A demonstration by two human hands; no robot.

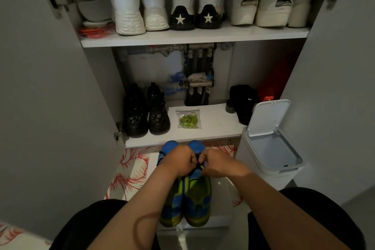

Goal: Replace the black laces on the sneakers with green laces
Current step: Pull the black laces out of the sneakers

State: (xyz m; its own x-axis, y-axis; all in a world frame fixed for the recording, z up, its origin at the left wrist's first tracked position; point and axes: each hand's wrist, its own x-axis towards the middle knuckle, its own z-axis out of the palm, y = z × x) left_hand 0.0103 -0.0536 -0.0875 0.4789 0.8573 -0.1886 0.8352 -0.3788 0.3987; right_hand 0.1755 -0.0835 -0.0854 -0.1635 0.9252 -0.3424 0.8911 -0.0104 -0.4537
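A pair of blue and lime-green sneakers (194,199) stands on the floor in front of an open shoe cabinet, toes pointing at the cabinet. My left hand (178,161) and my right hand (216,163) meet over the right sneaker, and both pinch its black lace (197,161) between curled fingers. A bit of black lace also shows on the left sneaker (161,153). A clear plastic bag of green laces (189,120) lies on the bottom shelf just beyond the sneakers.
A pair of black boots (146,113) stands left of the bag. A white bin (269,140) with its lid up stands at the right. White shoes (178,2) line the upper shelf (194,35). Open cabinet doors flank both sides. A red-patterned mat (129,170) covers the floor.
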